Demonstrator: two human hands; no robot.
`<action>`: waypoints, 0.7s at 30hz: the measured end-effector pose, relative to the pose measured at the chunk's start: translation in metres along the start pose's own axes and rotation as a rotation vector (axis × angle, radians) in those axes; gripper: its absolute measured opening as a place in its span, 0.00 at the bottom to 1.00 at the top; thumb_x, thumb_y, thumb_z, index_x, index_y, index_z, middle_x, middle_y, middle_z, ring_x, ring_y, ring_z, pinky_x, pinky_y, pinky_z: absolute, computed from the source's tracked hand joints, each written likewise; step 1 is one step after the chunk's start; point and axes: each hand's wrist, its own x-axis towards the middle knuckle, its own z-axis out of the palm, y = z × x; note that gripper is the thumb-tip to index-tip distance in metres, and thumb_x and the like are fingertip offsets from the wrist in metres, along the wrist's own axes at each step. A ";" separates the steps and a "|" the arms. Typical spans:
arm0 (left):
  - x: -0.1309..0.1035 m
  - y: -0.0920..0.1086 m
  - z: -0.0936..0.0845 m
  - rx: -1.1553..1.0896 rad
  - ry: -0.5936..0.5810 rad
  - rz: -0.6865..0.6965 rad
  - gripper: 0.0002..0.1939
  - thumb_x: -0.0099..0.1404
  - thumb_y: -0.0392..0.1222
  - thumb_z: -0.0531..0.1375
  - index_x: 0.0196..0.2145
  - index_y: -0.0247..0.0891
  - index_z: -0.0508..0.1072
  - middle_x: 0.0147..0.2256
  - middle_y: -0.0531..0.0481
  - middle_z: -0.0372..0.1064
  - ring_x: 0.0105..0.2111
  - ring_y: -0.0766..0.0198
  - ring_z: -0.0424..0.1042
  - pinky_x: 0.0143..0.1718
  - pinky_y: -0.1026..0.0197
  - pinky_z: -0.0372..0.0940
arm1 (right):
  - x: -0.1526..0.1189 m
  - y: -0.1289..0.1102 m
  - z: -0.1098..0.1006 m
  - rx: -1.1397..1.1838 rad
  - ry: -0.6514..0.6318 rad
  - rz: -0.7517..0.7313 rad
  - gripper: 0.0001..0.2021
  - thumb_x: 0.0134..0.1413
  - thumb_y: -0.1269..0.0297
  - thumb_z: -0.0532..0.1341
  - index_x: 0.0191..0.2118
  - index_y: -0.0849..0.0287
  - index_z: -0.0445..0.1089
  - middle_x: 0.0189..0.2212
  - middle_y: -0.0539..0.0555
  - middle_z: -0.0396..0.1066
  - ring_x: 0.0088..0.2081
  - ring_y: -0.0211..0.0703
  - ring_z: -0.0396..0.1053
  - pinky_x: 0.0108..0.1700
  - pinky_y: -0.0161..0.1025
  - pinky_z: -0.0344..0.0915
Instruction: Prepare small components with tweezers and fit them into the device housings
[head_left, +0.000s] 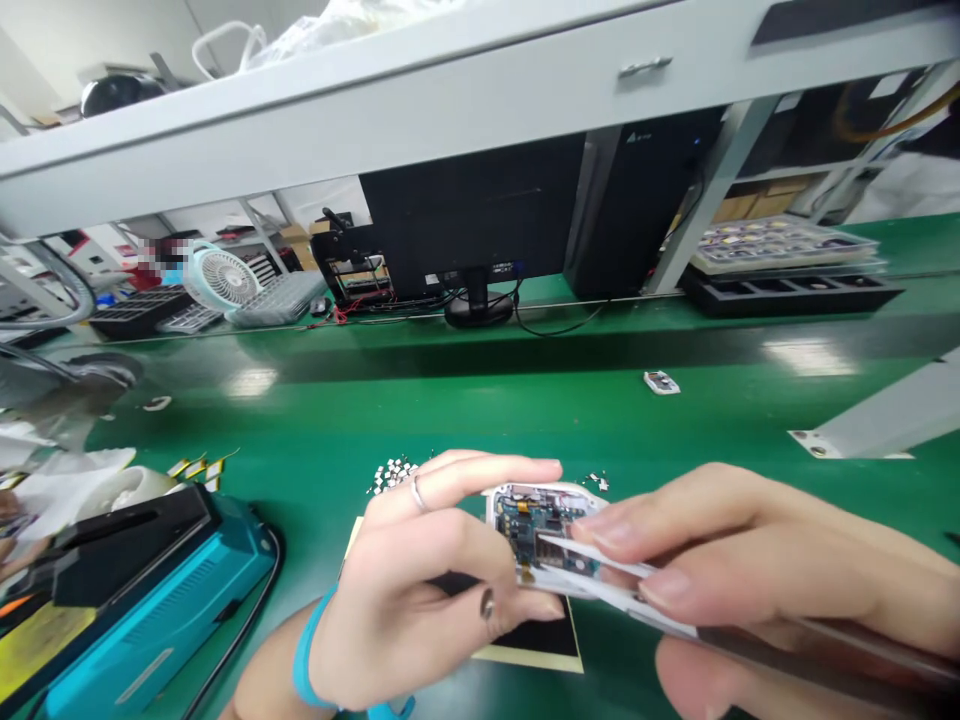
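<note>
Fingers (pixel 465 480) of my left hand (pixel 420 580) pinched the small circuit board case (pixel 544 530) above the green table (pixel 480 420), while my right hand (pixel 750 570) squeezed tweezers (pixel 600 575) onto it, needing a gentle, steady poke next.

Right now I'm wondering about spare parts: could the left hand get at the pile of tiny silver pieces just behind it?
Probably not yet: the left hand holds the small white-cased circuit board, though the silver pieces lie unobstructed beside its fingers.
</note>
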 end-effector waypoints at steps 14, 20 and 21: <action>-0.003 0.006 0.002 0.019 0.060 0.024 0.07 0.51 0.36 0.63 0.24 0.35 0.66 0.44 0.43 0.67 0.39 0.58 0.70 0.39 0.58 0.67 | 0.006 0.007 -0.008 0.095 -0.132 -0.139 0.20 0.39 0.71 0.66 0.43 0.54 0.68 0.34 0.52 0.72 0.34 0.44 0.71 0.37 0.34 0.71; -0.003 0.007 0.003 0.033 0.046 0.029 0.07 0.52 0.36 0.62 0.23 0.35 0.65 0.44 0.42 0.67 0.39 0.58 0.69 0.40 0.57 0.66 | 0.007 0.008 -0.011 0.116 -0.157 -0.102 0.20 0.40 0.69 0.66 0.43 0.51 0.68 0.34 0.51 0.73 0.34 0.43 0.72 0.36 0.32 0.71; -0.003 0.007 0.003 0.030 0.044 0.035 0.07 0.52 0.35 0.62 0.23 0.35 0.65 0.44 0.42 0.67 0.40 0.58 0.69 0.40 0.57 0.66 | 0.007 0.009 -0.011 0.104 -0.136 -0.107 0.19 0.40 0.68 0.66 0.43 0.51 0.68 0.33 0.51 0.73 0.34 0.44 0.72 0.36 0.32 0.71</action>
